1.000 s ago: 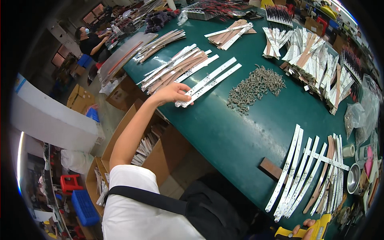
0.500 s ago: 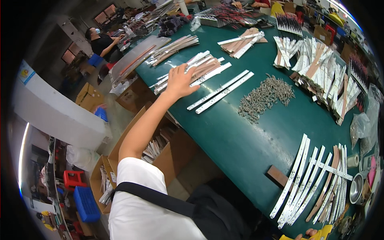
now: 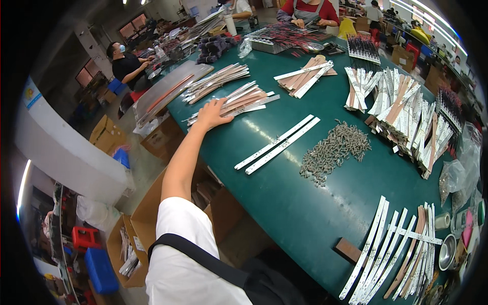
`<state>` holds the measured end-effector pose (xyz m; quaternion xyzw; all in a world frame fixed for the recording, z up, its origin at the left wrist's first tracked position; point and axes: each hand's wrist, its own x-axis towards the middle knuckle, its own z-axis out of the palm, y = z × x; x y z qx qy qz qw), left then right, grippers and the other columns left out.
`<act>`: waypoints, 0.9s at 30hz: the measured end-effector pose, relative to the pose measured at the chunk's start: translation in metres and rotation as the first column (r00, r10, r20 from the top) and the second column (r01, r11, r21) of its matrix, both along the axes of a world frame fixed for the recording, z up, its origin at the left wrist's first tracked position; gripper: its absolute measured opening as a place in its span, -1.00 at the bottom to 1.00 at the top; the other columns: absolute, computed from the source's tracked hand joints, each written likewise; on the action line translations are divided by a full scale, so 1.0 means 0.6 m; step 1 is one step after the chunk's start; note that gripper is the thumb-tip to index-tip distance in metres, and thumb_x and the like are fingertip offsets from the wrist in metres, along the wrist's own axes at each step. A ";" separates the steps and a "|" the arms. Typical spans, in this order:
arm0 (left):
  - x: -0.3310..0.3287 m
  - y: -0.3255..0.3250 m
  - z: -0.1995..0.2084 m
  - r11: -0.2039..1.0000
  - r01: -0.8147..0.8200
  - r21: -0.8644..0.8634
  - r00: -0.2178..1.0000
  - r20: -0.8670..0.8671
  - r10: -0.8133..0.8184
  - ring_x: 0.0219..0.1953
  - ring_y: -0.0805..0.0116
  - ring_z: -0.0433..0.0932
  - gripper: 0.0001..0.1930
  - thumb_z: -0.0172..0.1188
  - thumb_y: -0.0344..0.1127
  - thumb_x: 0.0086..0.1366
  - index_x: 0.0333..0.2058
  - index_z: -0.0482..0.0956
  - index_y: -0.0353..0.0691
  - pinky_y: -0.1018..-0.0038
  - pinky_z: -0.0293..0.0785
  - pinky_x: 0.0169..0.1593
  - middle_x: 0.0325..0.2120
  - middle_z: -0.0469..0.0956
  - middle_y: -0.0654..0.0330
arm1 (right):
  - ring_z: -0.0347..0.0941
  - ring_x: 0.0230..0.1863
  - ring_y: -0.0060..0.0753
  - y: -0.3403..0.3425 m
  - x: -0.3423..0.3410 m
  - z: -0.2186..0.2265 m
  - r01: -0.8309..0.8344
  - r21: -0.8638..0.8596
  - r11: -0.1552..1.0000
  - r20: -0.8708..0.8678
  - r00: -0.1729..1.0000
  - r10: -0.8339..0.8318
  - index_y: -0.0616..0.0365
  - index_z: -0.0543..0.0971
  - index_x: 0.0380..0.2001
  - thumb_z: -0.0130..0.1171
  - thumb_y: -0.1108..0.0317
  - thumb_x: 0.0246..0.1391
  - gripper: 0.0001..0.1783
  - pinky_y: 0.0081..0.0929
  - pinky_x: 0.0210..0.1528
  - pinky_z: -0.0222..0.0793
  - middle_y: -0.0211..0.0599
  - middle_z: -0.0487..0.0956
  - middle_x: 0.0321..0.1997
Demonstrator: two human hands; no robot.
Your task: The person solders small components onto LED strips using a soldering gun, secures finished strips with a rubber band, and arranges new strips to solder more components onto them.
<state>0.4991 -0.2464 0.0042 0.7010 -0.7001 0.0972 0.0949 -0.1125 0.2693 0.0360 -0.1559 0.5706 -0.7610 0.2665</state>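
Observation:
My left hand [image 3: 213,115] reaches over a pile of narrow white and brown strips [image 3: 249,99] on the green table. Its fingers lie over the near left part of the pile, with the thumb spread to the right; the fingertips are partly hidden among the strips. Two speckled white strips [image 3: 282,145] lie side by side to the right of this hand. Beyond them is a heap of small grey metal pieces [image 3: 338,150], possibly screws. My right hand is out of view.
More strips lie fanned at the near right [image 3: 378,249], beside a brown block [image 3: 349,250], and in large stacks [image 3: 406,107] at the far right. A metal bowl [image 3: 447,251] sits by the right edge. Cardboard boxes [image 3: 140,239] stand below left. Co-workers sit beyond the table.
The view has tilted up, so the table sits lower in it. My left hand has shifted slightly left along the pile. The right hand's fingers and the yellow tool there have left the view.

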 end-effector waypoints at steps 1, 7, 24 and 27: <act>0.017 -0.011 -0.001 1.000 0.008 0.003 1.000 0.001 -0.008 0.07 -0.04 0.38 -0.16 0.24 0.28 -0.06 0.20 0.25 0.12 0.08 0.35 0.06 0.07 0.37 0.03 | 0.34 -0.37 -0.42 -0.004 0.008 0.011 0.044 0.032 0.998 -0.038 0.998 -0.043 -0.09 0.28 0.11 -0.08 0.10 0.31 -0.63 -0.57 -0.40 0.35 -0.41 0.42 -0.07; 0.085 -0.052 -0.011 0.998 0.028 0.053 0.999 -0.017 -0.027 0.12 -0.03 0.33 -0.13 0.24 0.28 -0.04 0.24 0.20 0.13 0.08 0.31 0.11 0.12 0.31 0.04 | 0.37 -0.38 -0.41 0.002 0.014 0.028 0.030 -0.012 0.999 -0.061 0.998 -0.030 -0.09 0.27 0.16 -0.06 0.15 0.30 -0.61 -0.53 -0.41 0.40 -0.38 0.43 -0.04; -0.272 0.169 0.055 0.895 0.446 -0.007 0.825 -0.384 -0.414 -0.04 0.01 0.42 -0.45 0.25 -0.07 0.13 0.02 0.41 -0.26 0.28 0.41 0.01 -0.08 0.41 -0.02 | 0.45 -0.28 -0.35 -0.044 0.041 0.019 0.107 -0.294 0.950 -0.004 0.994 -0.113 0.21 0.25 0.19 -0.03 0.43 0.23 -0.54 -0.61 -0.57 0.45 -0.08 0.49 -0.16; -0.311 0.200 -0.002 0.907 0.418 -0.048 0.894 -0.158 -0.420 -0.09 0.05 0.40 -0.58 0.17 -0.28 0.17 0.02 0.42 -0.20 0.28 0.41 -0.03 -0.22 0.42 0.06 | 0.44 -0.28 -0.32 -0.057 0.049 0.035 0.069 -0.313 0.947 -0.052 0.995 -0.089 0.21 0.24 0.20 -0.03 0.44 0.23 -0.53 -0.61 -0.57 0.40 -0.06 0.48 -0.15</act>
